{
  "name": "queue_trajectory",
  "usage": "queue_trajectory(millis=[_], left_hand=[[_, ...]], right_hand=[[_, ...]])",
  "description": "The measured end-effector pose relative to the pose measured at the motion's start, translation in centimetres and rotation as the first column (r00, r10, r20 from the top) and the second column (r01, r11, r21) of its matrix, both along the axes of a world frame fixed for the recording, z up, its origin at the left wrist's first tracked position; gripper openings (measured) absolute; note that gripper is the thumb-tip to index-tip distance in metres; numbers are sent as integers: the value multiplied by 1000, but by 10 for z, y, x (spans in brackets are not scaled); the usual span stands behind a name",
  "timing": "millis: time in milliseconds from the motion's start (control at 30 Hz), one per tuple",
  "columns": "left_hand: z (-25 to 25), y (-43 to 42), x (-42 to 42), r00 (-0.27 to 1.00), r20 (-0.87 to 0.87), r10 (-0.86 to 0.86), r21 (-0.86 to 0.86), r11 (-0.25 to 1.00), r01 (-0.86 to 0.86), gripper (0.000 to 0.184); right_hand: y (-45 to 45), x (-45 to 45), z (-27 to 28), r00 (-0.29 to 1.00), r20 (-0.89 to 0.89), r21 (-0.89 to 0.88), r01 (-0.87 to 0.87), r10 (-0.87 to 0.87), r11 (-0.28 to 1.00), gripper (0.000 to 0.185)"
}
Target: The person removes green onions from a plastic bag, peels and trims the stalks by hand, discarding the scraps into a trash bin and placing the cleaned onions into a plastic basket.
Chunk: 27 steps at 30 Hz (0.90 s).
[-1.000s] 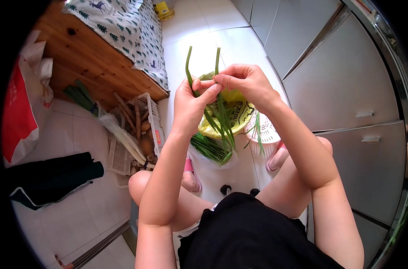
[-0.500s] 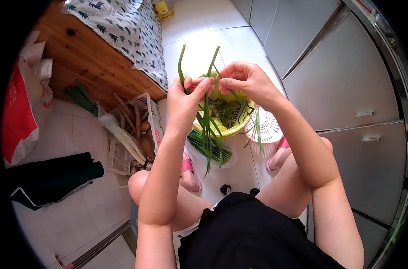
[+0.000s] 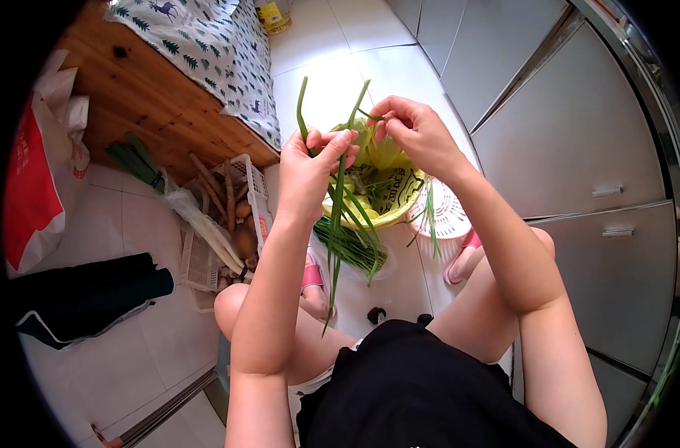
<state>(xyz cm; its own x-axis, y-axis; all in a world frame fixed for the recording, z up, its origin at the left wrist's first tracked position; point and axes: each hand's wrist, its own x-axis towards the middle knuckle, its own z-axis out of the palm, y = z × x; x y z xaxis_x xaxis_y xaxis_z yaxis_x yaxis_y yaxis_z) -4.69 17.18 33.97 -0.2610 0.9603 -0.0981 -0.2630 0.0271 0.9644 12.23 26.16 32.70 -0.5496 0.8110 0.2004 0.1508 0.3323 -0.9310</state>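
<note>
Several long garlic chives (image 3: 337,216) are pinched in my left hand (image 3: 306,168), their stem ends pointing up and the leaves hanging down. To its right, my right hand (image 3: 415,138) is closed in a pinch on a thin green chive leaf that sticks out toward the held stems. Below both hands stands a bin lined with a yellow plastic bag (image 3: 388,218), with green scraps inside. A bundle of chives (image 3: 351,250) lies on clear plastic on the floor, partly behind the hanging leaves. Some chives (image 3: 429,209) rest over the white slotted basket (image 3: 450,205) at right.
Left of the bin are a white crate (image 3: 258,190) of root vegetables and a bundle of leeks (image 3: 198,220). A dark folded bag (image 3: 94,291) lies on the floor near a red-and-white bag (image 3: 38,187). Grey cabinets (image 3: 571,134) line the right side.
My right hand has moved slightly right and up, away from my left hand, with the leaf in its pinch. The chive leaves under my left hand have swung and hang lower.
</note>
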Motion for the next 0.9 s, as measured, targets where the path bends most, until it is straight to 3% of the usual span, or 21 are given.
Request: queue_trajectory(millis=[300,500,900], left_hand=[[4,-4,5,999,15,-52,-41,998,52,36],[6,-5,6,998,14,-61,-53,997,62,35],[11,-7,1,999,7,-32,-78,996,32,34]], right_hand=[[7,-4,-3,993,-51,-84,103,-108,991,22],[7,-5,-1,976,-15,29,219,-218,975,22],[22,7,2,942,-146,-129,285,-303,950,18]])
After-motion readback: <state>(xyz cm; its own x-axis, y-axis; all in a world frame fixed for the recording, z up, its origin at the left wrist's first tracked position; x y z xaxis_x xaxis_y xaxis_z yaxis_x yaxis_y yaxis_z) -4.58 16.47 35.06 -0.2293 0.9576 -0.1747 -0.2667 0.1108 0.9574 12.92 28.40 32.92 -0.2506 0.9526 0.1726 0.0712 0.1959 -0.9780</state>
